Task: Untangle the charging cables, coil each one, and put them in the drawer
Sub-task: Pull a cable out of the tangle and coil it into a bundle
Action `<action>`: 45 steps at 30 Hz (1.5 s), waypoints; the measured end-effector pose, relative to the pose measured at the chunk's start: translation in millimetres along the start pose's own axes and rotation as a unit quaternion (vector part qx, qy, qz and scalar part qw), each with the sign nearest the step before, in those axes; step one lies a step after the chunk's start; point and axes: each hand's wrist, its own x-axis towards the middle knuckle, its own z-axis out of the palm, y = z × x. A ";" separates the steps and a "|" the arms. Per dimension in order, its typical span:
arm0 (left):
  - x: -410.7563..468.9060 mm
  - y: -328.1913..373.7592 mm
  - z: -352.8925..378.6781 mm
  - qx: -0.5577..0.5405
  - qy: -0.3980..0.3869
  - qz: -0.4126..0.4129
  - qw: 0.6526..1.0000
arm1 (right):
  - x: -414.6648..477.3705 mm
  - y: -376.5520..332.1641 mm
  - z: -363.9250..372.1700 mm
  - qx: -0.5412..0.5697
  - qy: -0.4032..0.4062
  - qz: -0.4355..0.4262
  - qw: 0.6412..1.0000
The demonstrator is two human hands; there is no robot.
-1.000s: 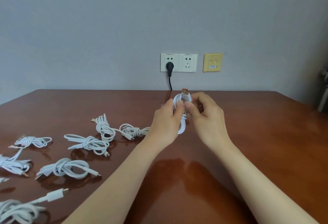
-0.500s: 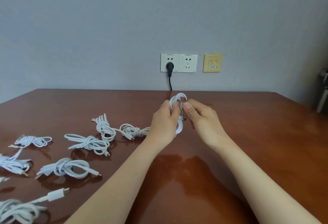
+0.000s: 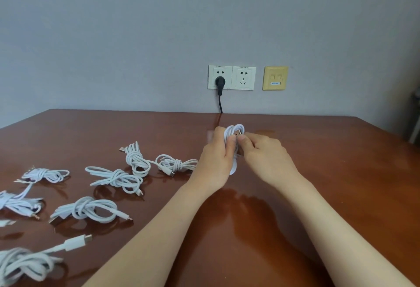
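Note:
A white charging cable [image 3: 234, 130], looped into a small coil, is held upright above the middle of the brown table [image 3: 329, 173]. My left hand [image 3: 214, 157] grips the coil from the left. My right hand [image 3: 264, 153] pinches the cable's plug end against the coil near its top. The lower loop shows between the two hands. Several other white cables lie knotted on the left of the table, among them one bundle [image 3: 136, 159], another [image 3: 116, 178] and a third [image 3: 87, 209]. No drawer is in view.
A loose white cable with a plug [image 3: 76, 242] lies at the front left. On the wall behind are a double socket [image 3: 244, 78] with a black plug [image 3: 219, 81] and cord, and a yellow wall plate [image 3: 275, 78]. The table's far edge meets the wall.
Both hands have lowered slightly with the coil. My right hand has brought the plug end down from above the coil into the loops at its top.

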 end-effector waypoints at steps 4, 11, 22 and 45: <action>-0.8 -4.3 -0.8 0.044 -0.015 0.020 0.999 | 0.6 2.2 -0.1 -0.051 -0.013 -0.007 0.999; -6.8 -7.8 -3.4 0.085 -0.062 0.051 0.993 | 1.2 5.4 -8.0 -0.104 -0.105 0.020 0.989; -6.1 -7.0 -7.6 0.076 -0.090 0.081 0.990 | 3.8 19.1 -14.2 0.188 -0.197 0.136 0.953; -6.2 -0.7 -2.8 -0.018 -0.084 0.050 0.995 | 9.9 16.8 -10.5 0.408 -0.142 0.166 0.887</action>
